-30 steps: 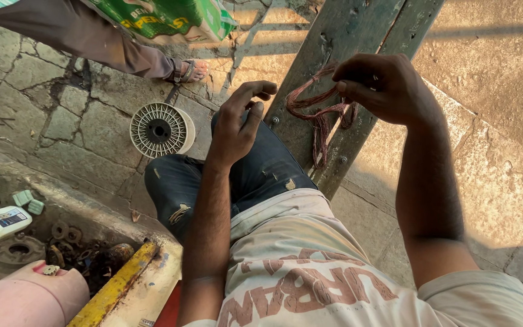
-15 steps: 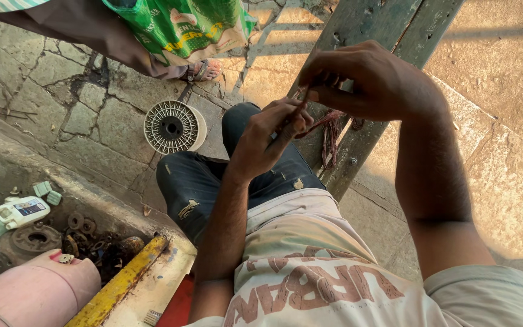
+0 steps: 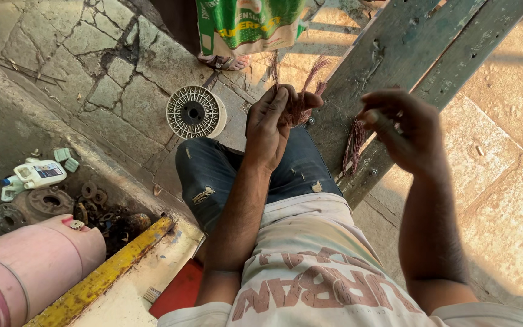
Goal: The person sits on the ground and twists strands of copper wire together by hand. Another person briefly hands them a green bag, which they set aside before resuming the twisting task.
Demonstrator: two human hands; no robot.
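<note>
The left hand (image 3: 273, 124) pinched a tuft of thin coppery wire strands (image 3: 305, 91) above the knee while the right hand (image 3: 404, 130), blurred, closed loosely on another hanging bunch (image 3: 353, 145), so a hard tug could probably snap or tangle the fine strands.

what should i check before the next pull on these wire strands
1. Left hand grips a wire bundle: ok, fingers closed round it.
2. Right hand holds the other strands: cannot tell, the hand is blurred.
3. Strands free of the metal beam: cannot tell, they hang right against it.
4. Empty spool out of the way: ok, on the stone floor beside the knee.
5. Another person's foot clear of the work: not ok, it stands close behind the spool.
</note>
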